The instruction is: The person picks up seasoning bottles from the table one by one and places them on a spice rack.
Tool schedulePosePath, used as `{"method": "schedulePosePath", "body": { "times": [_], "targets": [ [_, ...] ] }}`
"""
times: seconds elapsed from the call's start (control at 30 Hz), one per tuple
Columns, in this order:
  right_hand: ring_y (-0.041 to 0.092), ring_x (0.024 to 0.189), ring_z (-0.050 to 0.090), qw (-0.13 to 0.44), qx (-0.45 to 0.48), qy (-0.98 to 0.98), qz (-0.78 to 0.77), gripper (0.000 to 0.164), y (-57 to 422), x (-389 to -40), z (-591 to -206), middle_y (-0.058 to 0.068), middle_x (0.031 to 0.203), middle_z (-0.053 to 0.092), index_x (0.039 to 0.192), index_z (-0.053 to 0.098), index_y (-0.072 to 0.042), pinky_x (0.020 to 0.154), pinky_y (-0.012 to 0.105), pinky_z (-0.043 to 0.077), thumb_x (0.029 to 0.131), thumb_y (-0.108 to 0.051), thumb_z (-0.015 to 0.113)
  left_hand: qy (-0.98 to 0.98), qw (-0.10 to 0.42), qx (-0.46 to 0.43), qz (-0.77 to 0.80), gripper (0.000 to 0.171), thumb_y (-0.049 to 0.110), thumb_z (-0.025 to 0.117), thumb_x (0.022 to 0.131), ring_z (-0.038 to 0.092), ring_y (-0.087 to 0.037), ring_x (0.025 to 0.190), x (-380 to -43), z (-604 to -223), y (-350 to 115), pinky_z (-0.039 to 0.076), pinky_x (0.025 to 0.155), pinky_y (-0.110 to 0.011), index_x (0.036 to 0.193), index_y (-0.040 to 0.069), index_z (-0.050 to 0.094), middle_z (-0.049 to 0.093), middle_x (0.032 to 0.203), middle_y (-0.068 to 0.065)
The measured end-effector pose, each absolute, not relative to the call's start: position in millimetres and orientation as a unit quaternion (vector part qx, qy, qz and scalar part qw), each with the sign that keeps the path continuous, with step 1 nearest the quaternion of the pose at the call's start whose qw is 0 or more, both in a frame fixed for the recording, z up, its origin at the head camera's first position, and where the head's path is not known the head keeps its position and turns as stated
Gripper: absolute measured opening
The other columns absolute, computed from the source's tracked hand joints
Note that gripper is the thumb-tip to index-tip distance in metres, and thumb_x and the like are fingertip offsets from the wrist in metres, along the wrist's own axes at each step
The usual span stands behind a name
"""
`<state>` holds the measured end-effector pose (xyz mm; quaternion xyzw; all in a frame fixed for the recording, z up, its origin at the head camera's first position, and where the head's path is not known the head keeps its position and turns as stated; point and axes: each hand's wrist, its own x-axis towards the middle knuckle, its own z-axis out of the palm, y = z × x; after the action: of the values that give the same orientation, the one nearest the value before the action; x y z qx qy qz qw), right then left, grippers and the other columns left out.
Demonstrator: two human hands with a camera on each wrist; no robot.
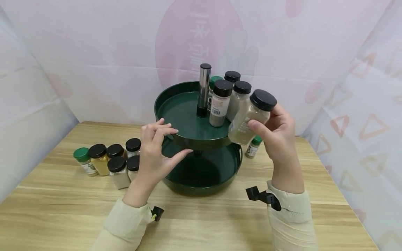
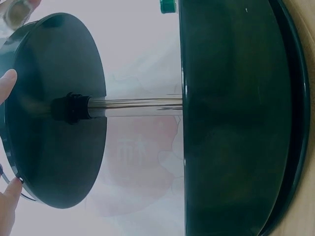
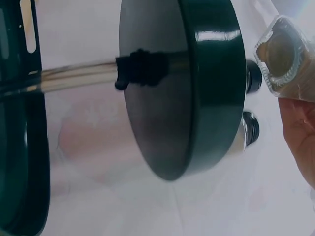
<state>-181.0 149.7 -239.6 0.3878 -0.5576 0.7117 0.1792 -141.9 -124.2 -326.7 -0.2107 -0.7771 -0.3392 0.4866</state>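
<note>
Backdrop cloth (image 1: 110, 35), white with pale pink motifs; faint Chinese characters (image 1: 199, 35), set sideways, on the largest pink patch. Worktop (image 1: 204, 223), light wood grain. Two-tier stand (image 1: 182, 115), round, dark green, steel post. Left hand (image 1: 155, 150): fingers spread and mostly straight at the upper tray's near left rim, thumb lower; contact hard to make out. Right hand (image 1: 281, 137): thumb and fingers gripping the tilted jar, far fingers hidden behind it. Six jars (image 1: 120, 177) on the worktop, left: one green cap, five black; two partly behind the left hand. Four jars (image 1: 220, 106) on the upper tray, right of the post: three black caps, one green; front label white with barcode, wording unreadable. Tilted jar (image 1: 243, 122): clear, black cap, beige contents, held by the upper tray's right rim; pale lettering illegible, part-covered by the thumb; long axis slanting, cap up and right, base down and left. Small green-capped jar (image 1: 252, 150), upright on the worktop, right of the stand; label print too small to read
</note>
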Motion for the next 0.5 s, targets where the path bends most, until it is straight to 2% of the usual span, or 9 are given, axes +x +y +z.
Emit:
{"method": "schedulePosePath", "body": {
  "times": [0.17,0.3,0.4,0.5],
  "targets": [
    [0.014,0.096,0.064,0.182,0.380,-0.591,0.688,0.050,133,-183,-228,0.001,0.112,0.070,0.127,0.063,-0.002,0.084,0.025,0.057,0.083,-0.017,0.082,-0.777,0.487,-0.210,-0.338,0.064,0.013,0.098,0.055,0.050,-0.041,0.125,-142,-327,-125,0.035,0.105,-0.054,0.106,0.001,0.060,0.054,0.115,-0.021],
    [0.017,0.098,0.066,0.173,0.361,-0.630,0.665,0.048,116,-186,-222,0.001,0.114,0.071,0.130,0.061,-0.001,0.087,0.028,0.057,0.085,-0.008,0.076,-0.778,0.485,-0.212,-0.338,0.064,0.013,0.098,0.055,0.049,-0.041,0.125,-143,-328,-125,0.035,0.105,-0.054,0.106,0.001,0.061,0.054,0.115,-0.021],
    [0.017,0.102,0.067,0.166,0.340,-0.675,0.634,0.046,103,-188,-220,0.006,0.116,0.071,0.130,0.060,-0.001,0.093,0.033,0.055,0.086,0.001,0.072,-0.779,0.484,-0.211,-0.338,0.064,0.013,0.098,0.056,0.048,-0.041,0.125,-144,-328,-124,0.035,0.106,-0.054,0.106,0.002,0.060,0.054,0.115,-0.021],
    [0.017,0.105,0.067,0.150,0.322,-0.709,0.609,0.047,92,-188,-220,0.013,0.117,0.070,0.131,0.059,-0.002,0.095,0.036,0.054,0.086,0.000,0.073,-0.781,0.482,-0.209,-0.336,0.064,0.014,0.098,0.056,0.048,-0.041,0.125,-143,-328,-124,0.036,0.105,-0.053,0.106,0.002,0.060,0.054,0.116,-0.021]
  ]
}}
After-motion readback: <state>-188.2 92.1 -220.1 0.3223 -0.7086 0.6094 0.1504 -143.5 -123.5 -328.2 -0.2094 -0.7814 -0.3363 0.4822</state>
